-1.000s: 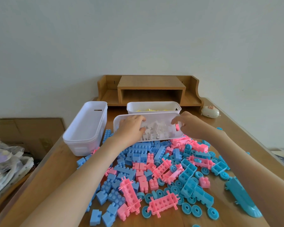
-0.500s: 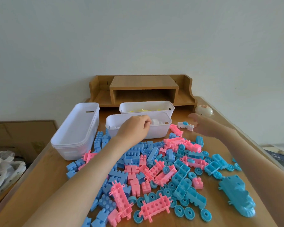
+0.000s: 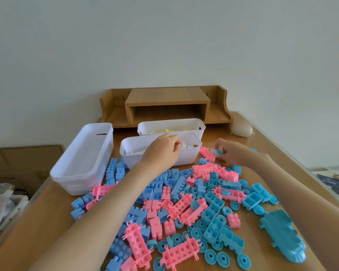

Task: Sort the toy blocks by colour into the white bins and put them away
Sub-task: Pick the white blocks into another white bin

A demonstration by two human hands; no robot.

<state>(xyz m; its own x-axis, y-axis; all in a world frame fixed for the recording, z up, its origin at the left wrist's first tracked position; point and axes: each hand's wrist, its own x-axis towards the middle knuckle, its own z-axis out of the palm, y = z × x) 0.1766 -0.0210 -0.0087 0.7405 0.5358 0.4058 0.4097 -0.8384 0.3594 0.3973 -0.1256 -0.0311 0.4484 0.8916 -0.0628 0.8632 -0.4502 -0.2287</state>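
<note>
I work on the wooden table [image 3: 39, 227], and most of its near half is covered by the pile of blue and pink blocks [image 3: 184, 202], still not sorted. At the left stands the long white bin [image 3: 80, 163]; I see nothing in it. Beyond the pile is the middle bin [image 3: 190, 155] with white blocks [image 3: 190, 146] inside, and just behind it the far bin [image 3: 145, 130] with yellow blocks [image 3: 164, 131].

My left hand [image 3: 161, 151] is over the near rim of the middle bin, fingers curled downward. A white block lies at the fingertips, but I cannot tell if they hold it. My right hand [image 3: 237, 154] is just right of this bin, low over the table. Its thumb and fingers pinch a small white piece [image 3: 215, 152] with a blue part [image 3: 220, 152] stuck on it.

I judge the step is putting the last white pieces into the middle bin. To do it well, I should first pull the blue part off, otherwise two colours go together. Then I carry the white piece over the rim and release it low, so it does not bounce out.
</note>
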